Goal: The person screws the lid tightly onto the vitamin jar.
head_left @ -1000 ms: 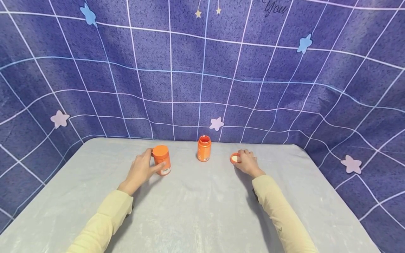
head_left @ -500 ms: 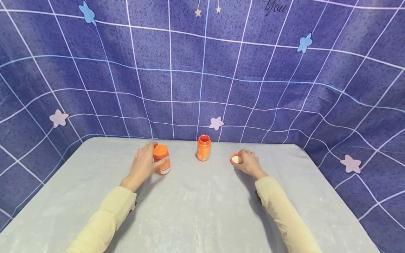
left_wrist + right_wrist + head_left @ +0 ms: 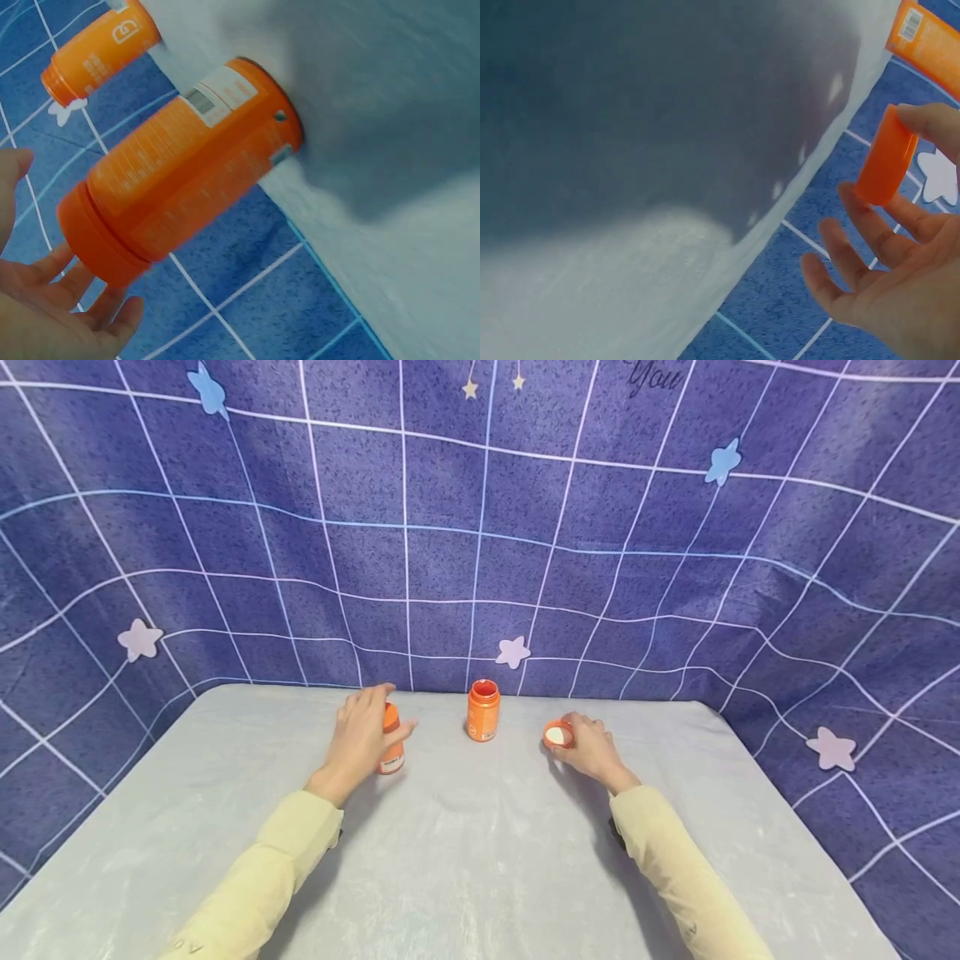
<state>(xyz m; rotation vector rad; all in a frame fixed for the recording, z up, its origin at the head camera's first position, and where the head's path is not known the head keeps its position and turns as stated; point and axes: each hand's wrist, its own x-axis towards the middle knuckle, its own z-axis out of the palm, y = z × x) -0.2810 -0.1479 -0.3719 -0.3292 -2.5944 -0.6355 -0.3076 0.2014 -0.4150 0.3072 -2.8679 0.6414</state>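
A capped orange bottle (image 3: pixel 392 750) stands upright on the left of the table, partly behind my left hand (image 3: pixel 354 742). In the left wrist view, the thumb is away from that bottle and the loosely bent fingers lie by its cap (image 3: pixel 101 236). Toward the right, my right hand (image 3: pixel 592 750) pinches an orange lid (image 3: pixel 556 736) between thumb and fingers, its white inside facing up toward the head camera. The right wrist view shows the lid's edge between thumb and fingertip. Between the hands an uncapped orange bottle (image 3: pixel 483 718) stands upright, its mouth open.
A grey cloth covers the table (image 3: pixel 450 860). Behind it hangs a blue curtain (image 3: pixel 435 560) with pale grid lines and stars, close past the table's back edge. The uncapped bottle stands near that edge.
My left hand has loosened from the capped bottle, its thumb lifting off, and shifted up and right over it. The right hand holds the lid in nearly the same place.
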